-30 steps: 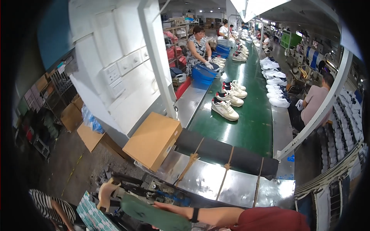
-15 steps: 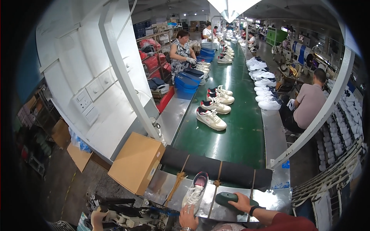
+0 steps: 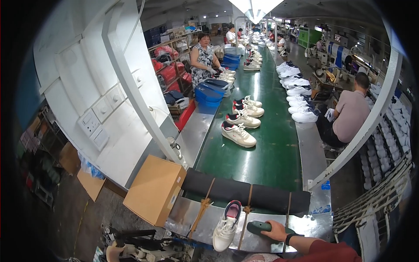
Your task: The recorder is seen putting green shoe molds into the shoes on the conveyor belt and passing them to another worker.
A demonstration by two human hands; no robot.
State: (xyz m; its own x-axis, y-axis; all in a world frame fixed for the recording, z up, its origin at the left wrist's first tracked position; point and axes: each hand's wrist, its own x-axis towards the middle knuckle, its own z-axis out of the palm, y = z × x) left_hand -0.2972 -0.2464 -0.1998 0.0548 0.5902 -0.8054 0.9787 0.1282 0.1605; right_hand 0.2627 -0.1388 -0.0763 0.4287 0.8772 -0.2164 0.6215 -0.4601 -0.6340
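Observation:
My right hand (image 3: 275, 230) is closed round a dark green shoe last (image 3: 257, 226), which rests on the shiny metal plate (image 3: 305, 225) at the near end of the line. Left of it, a cream sneaker (image 3: 225, 231) with a dark and red collar and pink lining stands on the same plate. Its toe points toward me, and no hand touches it. My left hand is out of the picture.
A black roll (image 3: 244, 194) tied with cords crosses behind the plate. Beyond it, the green belt (image 3: 248, 161) carries cream sneakers (image 3: 238, 134). A cardboard box (image 3: 152, 187) sits at the left, machinery (image 3: 139, 244) below it. White shoes (image 3: 304, 115) line the right ledge.
My left hand has let go of the sneaker's toe and left the picture. The sneaker now sits slightly more to the right. My right hand still holds the shoe last.

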